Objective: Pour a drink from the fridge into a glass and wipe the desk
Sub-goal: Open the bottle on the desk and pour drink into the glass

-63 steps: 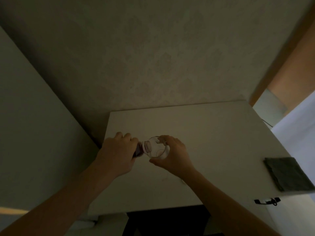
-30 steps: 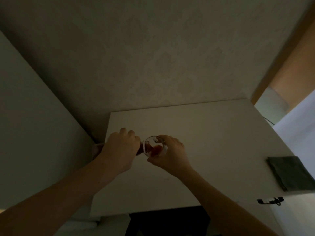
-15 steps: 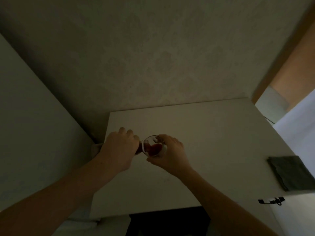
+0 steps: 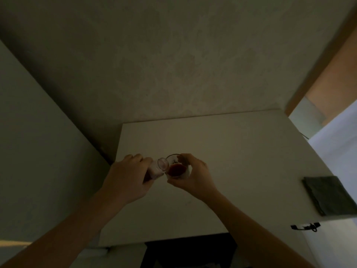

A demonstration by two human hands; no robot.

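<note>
A clear glass (image 4: 176,169) stands on the white desk (image 4: 241,151), with red drink in its lower part. My right hand (image 4: 195,177) is wrapped around the glass from the right. My left hand (image 4: 126,178) grips a small clear bottle (image 4: 157,168), tilted to the right. The bottle's open mouth sits just left of the glass rim. Most of the bottle's body is hidden under my fingers. The scene is dim.
A folded dark grey cloth (image 4: 330,194) lies at the desk's right edge. A small black clip or hook (image 4: 306,227) sits at the front right corner. A wall rises behind the desk and a pale panel closes it on the left. Dark space opens below the front edge.
Red drink has filled the lower part of the glass, which was empty two seconds ago. The bottle's mouth has drawn back from over the glass to its left rim.
</note>
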